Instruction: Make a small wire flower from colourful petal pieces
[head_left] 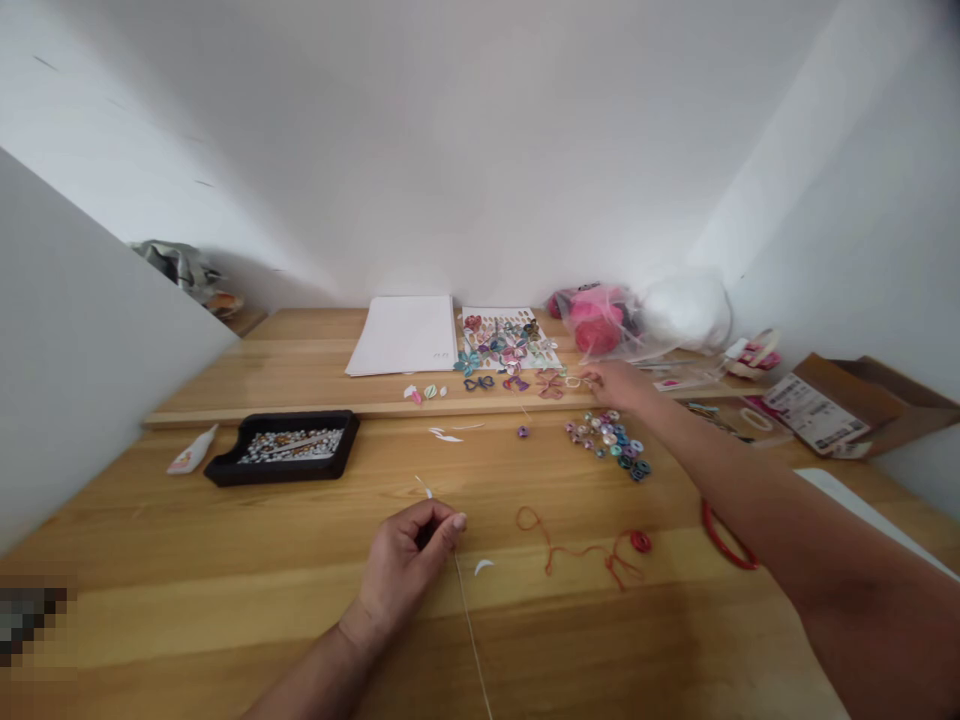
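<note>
My left hand (pixel 412 560) is closed in a pinch on a thin cream cord (pixel 472 625), which runs down to the near edge of view. A small pale piece (pixel 428 491) shows just beyond its fingers, and a white crescent piece (pixel 484 567) lies to the right. My right hand (pixel 613 386) reaches to the raised back ledge, its fingers pinched at a small cream loop (pixel 573 382). Beside that loop sits a pinkish looped ornament (pixel 550 384). A pile of coloured small coils (pixel 607 437) lies below the right wrist.
A black tray of beads (pixel 341 455) and a white tube (pixel 193 451) are at left. Paper sheets (pixel 405 335), flower ornaments (pixel 510 345) and bagged pink yarn (pixel 598 318) line the back. An orange cord (pixel 577 550) lies centre right; a cardboard box (pixel 832 405) stands far right.
</note>
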